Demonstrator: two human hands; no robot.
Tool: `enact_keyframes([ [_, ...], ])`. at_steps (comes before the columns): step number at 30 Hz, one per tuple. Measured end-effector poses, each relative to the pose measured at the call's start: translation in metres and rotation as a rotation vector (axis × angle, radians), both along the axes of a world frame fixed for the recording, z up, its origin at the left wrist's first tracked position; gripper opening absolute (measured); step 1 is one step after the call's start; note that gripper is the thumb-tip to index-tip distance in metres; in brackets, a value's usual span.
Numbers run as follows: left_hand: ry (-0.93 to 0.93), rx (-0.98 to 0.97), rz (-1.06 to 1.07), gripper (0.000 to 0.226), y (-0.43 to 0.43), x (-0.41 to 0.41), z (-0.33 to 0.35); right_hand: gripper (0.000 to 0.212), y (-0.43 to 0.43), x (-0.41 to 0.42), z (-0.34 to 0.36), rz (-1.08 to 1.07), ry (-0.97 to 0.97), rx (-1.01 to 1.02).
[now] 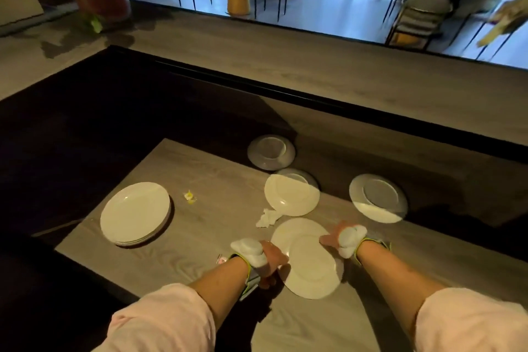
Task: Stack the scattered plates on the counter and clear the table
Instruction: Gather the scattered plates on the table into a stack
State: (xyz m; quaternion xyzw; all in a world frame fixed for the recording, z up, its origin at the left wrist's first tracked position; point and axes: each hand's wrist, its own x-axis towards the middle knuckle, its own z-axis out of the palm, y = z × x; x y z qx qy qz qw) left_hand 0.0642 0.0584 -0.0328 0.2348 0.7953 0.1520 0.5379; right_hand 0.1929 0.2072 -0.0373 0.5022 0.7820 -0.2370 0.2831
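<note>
Nearest the camera, both forearms extend from pale pink sleeves [171, 320] onto a grey wood-grain counter [217, 180]. Each wrist carries a yellow-edged strap with a white device mounted on the back of the hand.

The held plate [307, 258] is a plain white, round dinner plate with a shallow rim, glossy, with no visible food on it. It is tilted, its near edge low over the counter. The left hand [268, 261] is closed on the plate's left edge, fingers curled under the rim. The right hand [340, 237] is closed on its far right edge, fingers pressed on the rim. A small pink-and-white scrap [221, 259] lies just left of the left wrist.

Just beyond the held plate's far left edge lies a crumpled white napkin [267, 218]. Well to the left of the held plate stands a stack of white plates [135, 217], neatly aligned; the exact count cannot be told. A small yellow wrapper [189, 197] lies just right of that stack.

Beyond the napkin, a white plate [291, 194] rests overlapping another plate [310, 176] partly hidden under it. To the far right of the held plate a single plate [377, 197] sits mostly in shadow, only its near edge lit. Farthest, beyond the overlapping pair, a plate [270, 151] lies fully in shadow, appearing grey.
</note>
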Motion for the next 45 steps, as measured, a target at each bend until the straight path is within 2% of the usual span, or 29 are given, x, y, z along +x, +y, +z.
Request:
enact_keyframes([
  [4,0.017,-0.015,0.02,0.043,0.006,0.008,0.001,0.068,-0.004,0.007,0.002,-0.093,0.089,-0.058],
  [6,-0.027,-0.024,0.064,0.046,0.006,0.008,0.001,0.07,-0.003,0.009,0.006,-0.067,0.063,-0.065],
  [8,-0.149,-0.008,0.198,0.046,0.003,0.003,0.004,0.075,-0.004,0.003,0.018,-0.105,0.108,-0.124],
  [12,-0.279,0.099,0.429,0.05,-0.003,-0.018,0.02,0.053,-0.005,-0.021,0.044,-0.127,0.368,-0.287],
  [15,-0.364,0.207,0.636,0.057,-0.01,-0.042,0.034,0.045,-0.011,-0.045,0.062,-0.107,0.524,-0.292],
  [18,-0.481,0.269,0.772,0.066,-0.026,-0.075,0.051,0.032,-0.024,-0.079,0.072,-0.009,0.667,-0.238],
  [20,-0.507,0.316,0.849,0.063,-0.041,-0.096,0.058,0.021,-0.04,-0.104,0.08,0.091,0.746,-0.226],
  [22,-0.453,0.361,0.899,0.054,-0.056,-0.114,0.061,0.026,-0.057,-0.129,0.083,0.182,0.79,-0.239],
  [25,-0.42,0.37,0.98,0.025,-0.08,-0.14,0.06,0.025,-0.084,-0.167,0.077,0.323,0.778,-0.26],
  [28,-0.348,0.341,1.068,0.011,-0.101,-0.161,0.057,0.008,-0.103,-0.194,0.063,0.438,0.714,-0.239],
  [32,-0.245,0.341,1.111,0.022,-0.134,-0.197,0.052,0.022,-0.129,-0.237,0.046,0.733,0.7,-0.071],
  [35,-0.079,0.323,1.172,0.022,-0.161,-0.233,0.038,0.026,-0.15,-0.271,0.034,0.834,0.737,0.024],
  [45,-0.072,0.24,1.154,0.056,-0.189,-0.275,0.005,0.034,-0.174,-0.311,-0.002,1.01,0.599,0.02],
])
